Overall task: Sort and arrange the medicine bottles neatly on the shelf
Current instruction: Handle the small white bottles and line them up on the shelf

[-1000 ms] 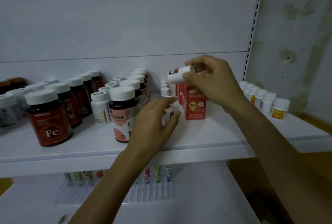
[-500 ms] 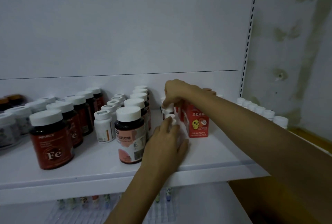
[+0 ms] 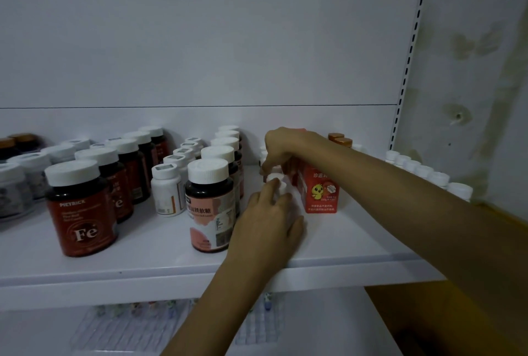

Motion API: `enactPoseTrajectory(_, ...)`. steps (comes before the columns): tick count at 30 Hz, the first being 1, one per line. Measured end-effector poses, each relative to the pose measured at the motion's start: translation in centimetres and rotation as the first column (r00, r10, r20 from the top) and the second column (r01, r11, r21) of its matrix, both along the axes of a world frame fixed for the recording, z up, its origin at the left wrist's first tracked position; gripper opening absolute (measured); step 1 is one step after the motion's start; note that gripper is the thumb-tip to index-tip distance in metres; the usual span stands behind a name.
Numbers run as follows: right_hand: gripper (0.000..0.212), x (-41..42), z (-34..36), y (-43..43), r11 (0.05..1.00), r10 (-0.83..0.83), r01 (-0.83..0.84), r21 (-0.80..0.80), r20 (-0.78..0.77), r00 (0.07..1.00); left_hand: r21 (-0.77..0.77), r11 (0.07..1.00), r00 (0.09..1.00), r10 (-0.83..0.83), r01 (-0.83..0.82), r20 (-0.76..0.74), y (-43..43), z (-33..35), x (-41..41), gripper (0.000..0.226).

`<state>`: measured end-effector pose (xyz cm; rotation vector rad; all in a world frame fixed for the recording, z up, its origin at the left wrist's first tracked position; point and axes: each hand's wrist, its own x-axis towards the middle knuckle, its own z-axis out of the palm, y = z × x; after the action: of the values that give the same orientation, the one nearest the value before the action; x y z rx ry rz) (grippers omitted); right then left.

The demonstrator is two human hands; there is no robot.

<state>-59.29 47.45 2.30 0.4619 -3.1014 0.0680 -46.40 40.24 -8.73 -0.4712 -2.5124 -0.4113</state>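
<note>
On the white shelf (image 3: pixel 171 261) a row of small white-capped bottles (image 3: pixel 276 177) runs back between the dark jars and a red carton (image 3: pixel 321 195). My left hand (image 3: pixel 268 224) wraps around the front small bottle of that row, hiding its body. My right hand (image 3: pixel 281 145) reaches across from the right, fingers curled down on a small bottle just behind; the bottle itself is mostly hidden. To the left stand dark jars with white lids, one marked Fe (image 3: pixel 81 207), one with a pink label (image 3: pixel 211 201).
White bottles with square-topped caps (image 3: pixel 168 190) stand between the jar rows. A line of small white bottles (image 3: pixel 428 177) runs along the right shelf edge, amber-capped bottles (image 3: pixel 340 139) behind the carton. A lower shelf holds a clear tray of vials (image 3: pixel 257 324).
My right hand carried the small bottle from above the carton down into the row behind my left hand. The camera view rose, and the left hand stayed on the front bottle.
</note>
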Motion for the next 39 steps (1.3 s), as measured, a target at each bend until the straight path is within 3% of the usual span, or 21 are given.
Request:
enactPoseTrajectory(5, 0.039, -1.5, 0.9, -0.2, 0.997, -0.007, -0.002, -0.082, -0.116, 0.993, 0.028, 1.0, 0.999, -0.004, 0.005, -0.039, 0.0, 0.0, -0.1, 0.061)
enactPoseTrajectory(11, 0.027, -1.4, -0.5, -2.2, 0.999, -0.017, 0.021, 0.03, -0.121, 0.992, 0.063, 0.998, 0.994, -0.023, 0.03, -0.105, 0.1, -0.3, -0.2, 0.062)
enactPoseTrajectory(15, 0.016, -1.0, -1.0, -2.4, 0.996, 0.008, 0.009, 0.085, -0.204, 0.979, 0.047, 0.999, 0.984, 0.005, 0.003, -0.178, 0.1, -0.4, -0.1, 0.067)
enactPoseTrajectory(19, 0.021, 1.2, 1.2, -0.1, 0.971, 0.146, -0.204, -0.124, -0.366, 0.919, 0.061, 0.998, 0.972, -0.002, 0.017, -0.235, 0.1, -0.6, -0.1, 0.063)
enactPoseTrajectory(22, 0.029, 5.9, 1.1, 4.2, 0.796, 0.153, -0.404, -0.45, -0.497, 0.854, 0.077, 0.997, 0.95, 0.029, -0.006, -0.311, 0.1, -0.6, 0.0, 0.061)
enactPoseTrajectory(24, 0.028, 9.0, -0.6, 7.3, 0.654, 0.074, -0.437, -0.618, -0.522, 0.85, 0.129, 0.991, 0.929, 0.012, 0.039, -0.371, 0.2, -0.4, 0.3, 0.049)
enactPoseTrajectory(26, 0.025, 10.8, -2.9, 9.8, 0.471, 0.044, -0.409, -0.782, -0.442, 0.896, 0.171, 0.976, 0.904, -0.048, 0.132, -0.424, 0.3, -0.2, 0.6, 0.042)
enactPoseTrajectory(29, 0.018, 12.0, -6.4, 11.9, 0.164, 0.106, -0.191, -0.968, -0.175, 0.979, 0.181, 0.956, 0.907, -0.144, 0.231, -0.397, 0.8, 0.1, 0.8, 0.057)
enactPoseTrajectory(31, 0.011, 12.1, -7.9, 12.5, 0.075, 0.144, -0.073, -0.994, -0.062, 0.988, 0.184, 0.948, 0.939, -0.203, 0.259, -0.277, 1.2, 0.2, 0.7, 0.061)
enactPoseTrajectory(34, 0.002, 11.7, -9.0, 12.7, 0.124, 0.181, -0.007, -0.992, 0.016, 0.983, 0.204, 0.928, 0.949, -0.298, 0.313, -0.1, 1.2, 0.2, 0.4, 0.038)
enactPoseTrajectory(39, 0.007, 11.7, -9.0, 12.6, 0.258, 0.284, -0.057, -0.964, 0.019, 0.959, 0.4, 0.853, 0.927, -0.375, 0.335, 0.022, 0.5, 0.2, 0.7, 0.022)
